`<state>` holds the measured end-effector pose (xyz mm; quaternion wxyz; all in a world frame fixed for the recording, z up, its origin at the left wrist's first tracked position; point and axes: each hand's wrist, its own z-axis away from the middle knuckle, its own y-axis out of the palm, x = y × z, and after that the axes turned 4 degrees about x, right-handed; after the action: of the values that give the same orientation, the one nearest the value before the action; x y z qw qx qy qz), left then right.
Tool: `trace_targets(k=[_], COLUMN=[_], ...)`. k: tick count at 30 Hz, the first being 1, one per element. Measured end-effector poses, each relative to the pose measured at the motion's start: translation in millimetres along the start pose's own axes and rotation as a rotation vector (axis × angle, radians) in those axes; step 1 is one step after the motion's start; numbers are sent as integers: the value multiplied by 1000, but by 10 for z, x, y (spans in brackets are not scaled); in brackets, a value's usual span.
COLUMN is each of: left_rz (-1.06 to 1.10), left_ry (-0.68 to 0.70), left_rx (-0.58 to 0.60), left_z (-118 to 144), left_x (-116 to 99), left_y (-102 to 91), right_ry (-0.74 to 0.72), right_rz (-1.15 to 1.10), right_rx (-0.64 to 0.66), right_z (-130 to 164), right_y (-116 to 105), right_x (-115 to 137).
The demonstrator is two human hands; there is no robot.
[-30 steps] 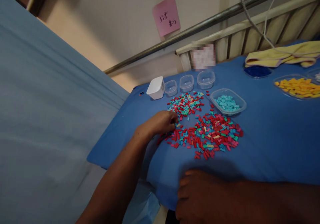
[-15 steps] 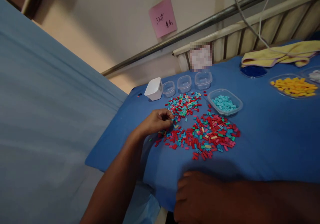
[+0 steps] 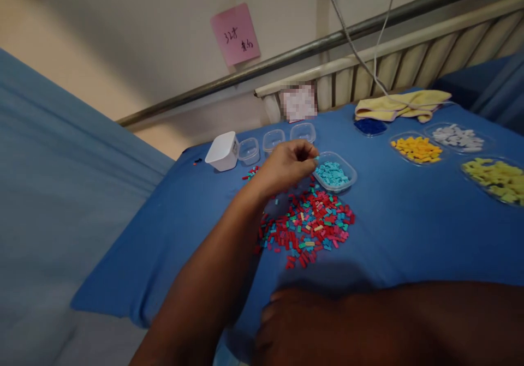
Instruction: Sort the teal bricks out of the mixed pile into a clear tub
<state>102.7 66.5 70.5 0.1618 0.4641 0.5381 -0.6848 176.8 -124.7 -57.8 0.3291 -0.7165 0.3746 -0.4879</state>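
I read the left hand (image 3: 286, 165) as hovering over the table (image 3: 409, 229), its fingers (image 3: 308, 153) pinched narrow at the near-left rim of the clear tray (image 3: 347, 171) that holds the light blue pieces (image 3: 332, 174). A speck of light blue shows at the fingertips; I cannot tell whether one piece or several are pinched. The tray sits at 3 o'clock from the fingers, touching or just short of them. The mixed pile (image 3: 309, 229) of red, blue and green pieces lies at 6 o'clock from the hand, near but apart.

Handling judgement: the pieces look small, stiff and very light, likely smooth plastic, so they should slip or scatter easily on the cloth. Take hold across the short sides of one piece with thumb and forefinger tips; a light pinch should suffice.

The right hand (image 3: 311, 322) rests low at the near edge of the table, dark and blurred; I cannot tell how its fingers stand, and it holds nothing that I can see.

At 10 o'clock from the left hand stand a white cup (image 3: 223, 150) and three small empty tubs (image 3: 273, 139).
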Motion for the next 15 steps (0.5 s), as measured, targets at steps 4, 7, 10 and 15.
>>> trace_targets(k=[4,7,10,15], left_rz=[-219,-236,-260,-398], left_ry=[-4,-24,-40,-153], left_rx=[-1,3,-41,-7], left_z=[-209,-200,-106,39], left_x=[-66,-30,64,294], left_y=[144,128,50,66], right_ry=[-5,-8,2,40], right_rz=[19,23,11,-5], right_rx=[-47,-57,-24,22], right_z=[36,38,23,0], right_y=[7,-5,-29,-101], right_x=[-8,-6,8,52])
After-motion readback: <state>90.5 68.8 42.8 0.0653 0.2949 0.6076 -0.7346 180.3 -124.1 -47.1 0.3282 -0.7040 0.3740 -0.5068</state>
